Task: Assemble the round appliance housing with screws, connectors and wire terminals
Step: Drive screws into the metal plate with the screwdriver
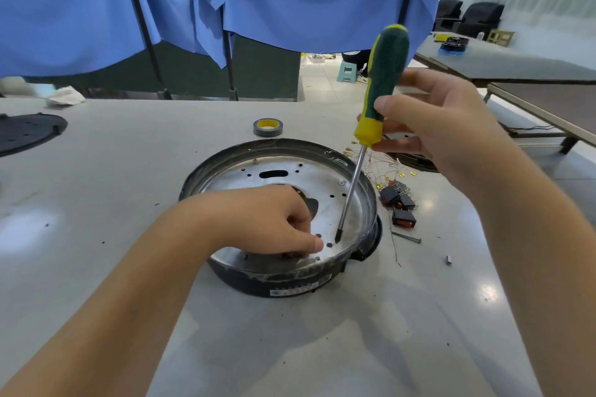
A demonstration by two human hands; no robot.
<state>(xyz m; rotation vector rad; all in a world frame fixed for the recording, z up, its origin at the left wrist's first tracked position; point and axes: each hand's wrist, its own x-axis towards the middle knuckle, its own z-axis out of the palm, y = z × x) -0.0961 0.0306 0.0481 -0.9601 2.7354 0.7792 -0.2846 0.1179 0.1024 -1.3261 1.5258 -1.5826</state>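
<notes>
Left hand (271, 222) curled inside shiny round housing (367, 200); right hand (438, 126) fingers grip screwdriver (377, 100).

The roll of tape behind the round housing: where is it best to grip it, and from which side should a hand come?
The roll of tape lies flat on the table, hole upward, apart from the housing. Probably best from above: pinch across the outer rim, or put one finger in the hole and the thumb on the outer wall.

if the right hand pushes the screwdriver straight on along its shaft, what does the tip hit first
Probably the metal plate inside the round housing, beside a small hole near the left hand; depth is unclear.
</notes>
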